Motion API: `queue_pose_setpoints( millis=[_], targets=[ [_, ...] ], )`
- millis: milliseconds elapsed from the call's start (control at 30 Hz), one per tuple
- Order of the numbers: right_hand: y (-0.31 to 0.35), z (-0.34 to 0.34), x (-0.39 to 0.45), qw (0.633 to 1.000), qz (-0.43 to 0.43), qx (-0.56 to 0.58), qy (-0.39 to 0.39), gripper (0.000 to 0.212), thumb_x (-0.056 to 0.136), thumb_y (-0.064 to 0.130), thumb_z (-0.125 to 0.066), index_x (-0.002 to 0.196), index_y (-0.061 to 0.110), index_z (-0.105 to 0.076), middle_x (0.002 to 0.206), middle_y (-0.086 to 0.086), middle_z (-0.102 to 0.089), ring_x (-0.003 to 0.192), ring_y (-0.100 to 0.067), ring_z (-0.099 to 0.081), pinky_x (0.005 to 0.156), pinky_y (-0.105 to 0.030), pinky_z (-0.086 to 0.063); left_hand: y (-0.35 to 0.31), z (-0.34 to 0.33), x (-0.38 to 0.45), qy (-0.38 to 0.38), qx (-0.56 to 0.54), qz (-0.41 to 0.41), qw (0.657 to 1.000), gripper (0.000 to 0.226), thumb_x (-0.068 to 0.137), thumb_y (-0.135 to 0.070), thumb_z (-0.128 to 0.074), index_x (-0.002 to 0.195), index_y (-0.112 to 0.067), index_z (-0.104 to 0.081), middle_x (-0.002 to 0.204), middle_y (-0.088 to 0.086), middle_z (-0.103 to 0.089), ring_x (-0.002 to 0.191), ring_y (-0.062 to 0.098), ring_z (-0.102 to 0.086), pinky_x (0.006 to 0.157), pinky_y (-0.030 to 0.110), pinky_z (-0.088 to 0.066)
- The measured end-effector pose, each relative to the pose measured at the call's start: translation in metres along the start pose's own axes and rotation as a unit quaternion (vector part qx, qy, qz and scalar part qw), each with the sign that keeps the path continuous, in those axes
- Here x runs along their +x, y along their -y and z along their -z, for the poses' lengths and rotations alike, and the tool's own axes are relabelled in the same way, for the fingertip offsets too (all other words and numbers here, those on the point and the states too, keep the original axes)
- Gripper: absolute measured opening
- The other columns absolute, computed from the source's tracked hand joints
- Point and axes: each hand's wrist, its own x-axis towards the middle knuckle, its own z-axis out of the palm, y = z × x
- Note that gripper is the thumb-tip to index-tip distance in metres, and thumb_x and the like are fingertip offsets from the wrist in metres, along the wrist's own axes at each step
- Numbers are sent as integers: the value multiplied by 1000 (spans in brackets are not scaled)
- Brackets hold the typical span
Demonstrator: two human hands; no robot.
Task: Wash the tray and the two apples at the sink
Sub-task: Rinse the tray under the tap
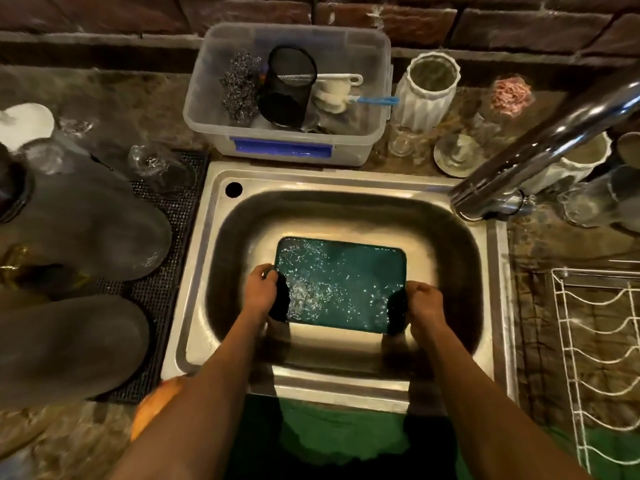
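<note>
Here, both hands held the green tray [341,282] over the sink [346,181].

The left hand [261,289] was clamped on the tray's left edge and the right hand [426,304] on its right edge; the tray sat inside the basin, wet with droplets. An orange-coloured round fruit [154,405], partly hidden by the left forearm, lay on the counter near the sink's front left corner.

Tray [341,284] sits inside the sink [194,306], left hand [261,289] on its left edge and right hand [424,304] on its right, plastic box [375,98] behind the sink, faucet [540,147] back right, wire rack [588,341] to the right.
</note>
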Motion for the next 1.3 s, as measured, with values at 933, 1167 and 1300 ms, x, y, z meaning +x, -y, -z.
queue_pose_setpoints(
  millis=[933,1167,1300],
  targets=[
    [35,23,-34,971,85,218,49,28,100,1,-47,119,6,-67,110,-9,-71,98,-25,-68,75,-36,-59,-27,21,-40,48,-293,-44,954,26,103,-6,-47,114,-9,-71,112,14,-70,102,24,-65,94,41,-52],
    [46,47,-70,944,166,252,129,29,100,-1,-47,121,8,-64,99,-9,-72,71,-8,-73,58,-20,-57,-37,45,-75,58,-349,-106,929,28,101,-8,-48,114,-17,-70,105,5,-75,92,16,-68,75,26,-55],
    [49,62,-90,925,167,296,172,32,99,-4,-44,125,7,-61,109,-11,-70,90,-12,-70,68,-16,-56,-36,58,-93,65,-382,-150,910,29,100,1,-47,115,-13,-66,104,5,-74,96,16,-69,79,23,-55]
  ],
)
